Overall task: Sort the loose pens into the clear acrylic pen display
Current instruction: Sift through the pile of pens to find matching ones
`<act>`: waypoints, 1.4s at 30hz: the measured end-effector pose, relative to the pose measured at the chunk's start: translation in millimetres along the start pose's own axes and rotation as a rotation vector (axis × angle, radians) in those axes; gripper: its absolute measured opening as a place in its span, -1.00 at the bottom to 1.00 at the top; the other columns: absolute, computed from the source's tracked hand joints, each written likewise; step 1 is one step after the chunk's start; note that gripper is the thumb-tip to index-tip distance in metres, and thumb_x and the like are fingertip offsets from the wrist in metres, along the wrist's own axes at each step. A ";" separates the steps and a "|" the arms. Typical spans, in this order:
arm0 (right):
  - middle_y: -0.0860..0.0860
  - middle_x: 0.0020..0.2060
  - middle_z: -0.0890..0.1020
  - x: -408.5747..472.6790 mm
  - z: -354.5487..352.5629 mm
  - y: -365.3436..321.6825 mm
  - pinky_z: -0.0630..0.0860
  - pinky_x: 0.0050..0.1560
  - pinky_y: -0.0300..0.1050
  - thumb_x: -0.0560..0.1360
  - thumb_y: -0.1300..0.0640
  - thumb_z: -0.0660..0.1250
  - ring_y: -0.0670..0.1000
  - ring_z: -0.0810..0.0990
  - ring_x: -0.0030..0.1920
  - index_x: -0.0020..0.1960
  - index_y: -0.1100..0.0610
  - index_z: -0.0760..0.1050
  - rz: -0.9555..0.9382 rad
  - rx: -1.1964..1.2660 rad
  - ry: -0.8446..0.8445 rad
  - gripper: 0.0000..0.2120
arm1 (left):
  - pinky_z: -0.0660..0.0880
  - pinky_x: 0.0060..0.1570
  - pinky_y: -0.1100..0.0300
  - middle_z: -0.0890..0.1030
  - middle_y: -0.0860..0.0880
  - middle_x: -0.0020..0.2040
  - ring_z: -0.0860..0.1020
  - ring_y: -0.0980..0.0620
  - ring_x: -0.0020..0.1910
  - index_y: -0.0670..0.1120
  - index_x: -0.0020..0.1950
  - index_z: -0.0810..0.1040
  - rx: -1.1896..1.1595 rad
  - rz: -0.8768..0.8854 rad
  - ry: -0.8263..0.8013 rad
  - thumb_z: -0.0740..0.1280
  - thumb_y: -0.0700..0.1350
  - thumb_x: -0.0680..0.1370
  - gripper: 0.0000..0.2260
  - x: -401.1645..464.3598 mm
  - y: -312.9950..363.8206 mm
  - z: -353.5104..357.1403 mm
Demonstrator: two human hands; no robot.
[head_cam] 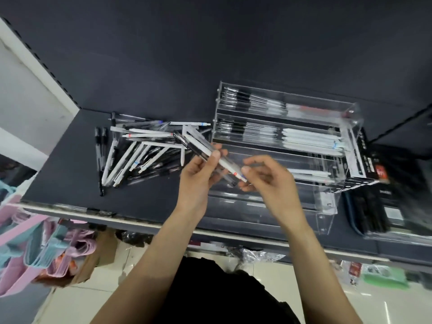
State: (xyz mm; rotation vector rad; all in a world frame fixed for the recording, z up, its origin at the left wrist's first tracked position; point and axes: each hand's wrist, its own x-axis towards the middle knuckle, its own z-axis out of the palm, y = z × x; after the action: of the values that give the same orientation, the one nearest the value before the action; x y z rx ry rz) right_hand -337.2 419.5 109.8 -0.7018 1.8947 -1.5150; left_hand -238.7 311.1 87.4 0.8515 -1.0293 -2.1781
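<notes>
I see both hands up over the front tiers of the clear pen display (pixel 275 136), which I'll use as the landmark. L hand (pixel 198 174) sits just left of the display's front-left corner; its grip is closed round a small bundle of pens (pixel 210 153), thumb on top, at least one white-barrelled and one black/clear. The bundle slants from upper left, over the pile, down to lower right, in front of the display's lower tiers. R hand (pixel 268 181) is right in front of the display's middle; its grip pinches the lower-right end of the white pen in that bundle, near the red and blue marks, w/ thumb and forefinger; other fingers curled.

Loose pen pile (pixel 140 155) lies on the dark shelf (pixel 70 174) just left of the display, touching or nearly touching its left wall: white, black and clear pens crossed at all angles. Two black pens lie apart at the pile's far-left edge.

Display: back tiers hold rows of pens lying sideways, black ones toward the left, white toward the right. A lower tier has a few white pens at right. Front tiers look bare, though glare makes it hard to tell.

Right of the display: black boxes (pixel 364 164), blurred. Below the shelf, left of the display: pink and blue hangers (pixel 35 249).
</notes>
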 end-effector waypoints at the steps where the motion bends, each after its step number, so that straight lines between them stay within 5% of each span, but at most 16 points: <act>1: 0.03 -0.24 0.66 -2.4 -9.6 2.5 0.59 -0.28 -0.24 0.47 0.26 0.37 -0.03 0.66 -0.33 -0.06 0.12 0.57 -0.028 0.013 0.026 -0.92 | 0.56 -0.09 0.26 0.68 0.06 -0.11 0.62 0.16 -0.11 -0.10 0.11 0.59 0.023 0.000 -0.002 0.32 -0.12 0.51 -0.80 -1.7 -5.7 10.1; 9: -0.10 -0.20 0.68 1.5 -84.1 13.5 0.62 -0.16 -0.10 0.47 0.19 0.41 -0.10 0.66 -0.22 -0.05 0.05 0.59 -0.191 -0.218 0.054 -0.91 | 0.59 -0.11 0.20 0.68 0.02 -0.14 0.64 0.07 -0.11 -0.08 0.11 0.61 0.144 0.013 -0.018 0.35 -0.07 0.43 -0.73 -8.2 -41.9 84.8; 17: -0.11 -0.20 0.66 41.0 -156.9 -6.3 0.51 -0.14 -0.29 0.46 0.14 0.41 -0.18 0.59 -0.23 -0.02 0.06 0.63 -0.413 -0.533 -0.030 -0.90 | 0.58 -0.12 0.19 0.67 0.00 -0.10 0.64 0.06 -0.12 -0.11 0.11 0.61 0.158 0.062 0.009 0.30 -0.16 0.55 -0.82 3.2 -55.8 144.4; 22: -0.04 -0.14 0.63 81.8 -219.1 -28.9 0.42 -0.18 -0.19 0.52 0.12 0.34 -0.04 0.55 -0.13 -0.01 0.09 0.60 -0.594 -0.930 0.183 -0.90 | 0.60 -0.04 0.19 0.68 0.09 -0.16 0.62 0.15 -0.24 -0.07 -0.23 0.59 0.078 0.081 0.081 0.30 -0.19 0.56 -0.82 13.6 -52.0 149.3; 26: 0.00 -0.05 0.64 116.2 -231.3 -29.6 0.32 -0.16 -0.17 0.55 0.10 0.29 0.07 0.54 0.02 0.03 0.09 0.60 -0.591 -1.147 0.132 -0.86 | 0.60 0.01 0.14 0.66 0.06 -0.17 0.60 0.17 -0.27 0.02 -0.39 0.63 0.029 0.072 0.082 0.31 -0.20 0.55 -0.68 19.0 -50.6 147.5; 33: 0.06 -0.07 0.61 142.1 -219.8 -23.6 0.30 -0.23 -0.12 0.59 0.12 0.22 0.13 0.58 -0.05 0.03 0.15 0.56 -0.585 -1.440 0.076 -0.83 | 0.60 0.05 0.10 0.65 0.03 -0.17 0.61 0.16 -0.23 0.01 -0.37 0.61 0.033 0.066 0.075 0.29 -0.19 0.56 -0.69 23.7 -51.0 146.2; 37: 0.09 -0.16 0.61 148.6 -212.4 -22.9 0.36 -0.27 -0.11 0.47 0.28 0.35 0.16 0.58 -0.12 -0.05 0.18 0.56 -0.627 -1.482 0.111 -0.93 | 0.60 0.01 0.14 0.64 0.03 -0.15 0.61 0.16 -0.22 -0.01 -0.30 0.61 0.018 0.063 0.079 0.30 -0.19 0.55 -0.75 22.7 -51.4 143.5; 42: 0.07 -0.04 0.62 155.2 -195.9 -19.1 0.55 -0.25 0.02 0.44 0.45 0.27 0.16 0.55 -0.05 0.15 0.09 0.60 -0.719 -1.348 -0.103 -0.60 | 0.59 -0.05 0.22 0.65 0.05 -0.15 0.61 0.12 -0.12 -0.07 -0.16 0.61 0.047 0.057 0.086 0.30 -0.17 0.55 -0.87 22.3 -50.6 140.3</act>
State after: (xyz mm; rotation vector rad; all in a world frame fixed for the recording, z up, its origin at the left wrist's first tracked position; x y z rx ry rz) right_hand -585.7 431.6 140.0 -2.1270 2.5581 -0.2084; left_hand -368.5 384.6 109.6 0.9186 -1.0533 -2.0590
